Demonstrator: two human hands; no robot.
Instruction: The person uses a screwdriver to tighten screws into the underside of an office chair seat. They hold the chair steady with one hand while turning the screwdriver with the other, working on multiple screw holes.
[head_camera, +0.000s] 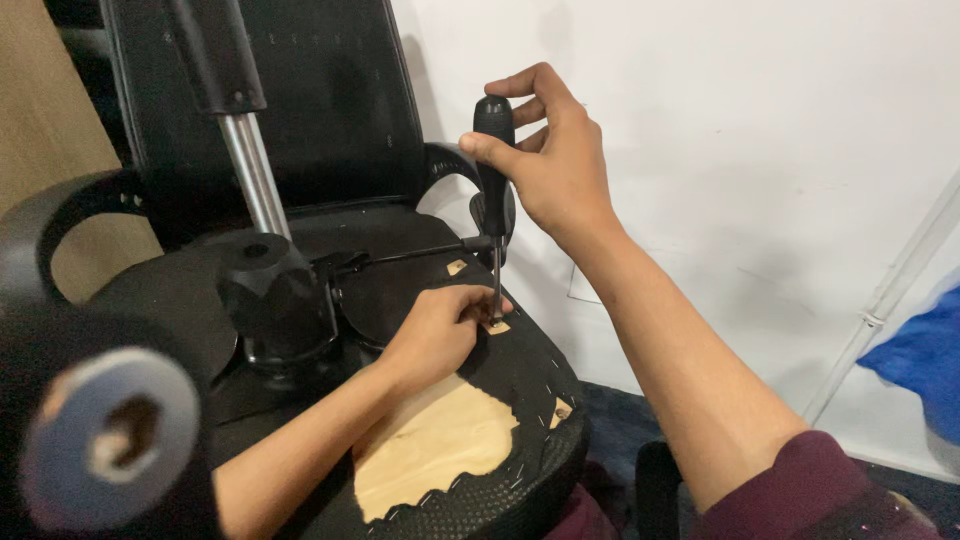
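1. Blurry round chair wheel (110, 435) sits closest, hiding part of the upturned seat (440, 440).
2. Right hand (555, 165) wraps its grip around a black screwdriver (493, 150), standing upright.
3. Left hand (440, 335) pinches the tip, maybe steadying a screw.
4. Silver post (255, 180) rises nearby.

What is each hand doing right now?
Left hand: closed, pinching the screwdriver tip on the chair's underside.
Right hand: closed on the screwdriver handle.
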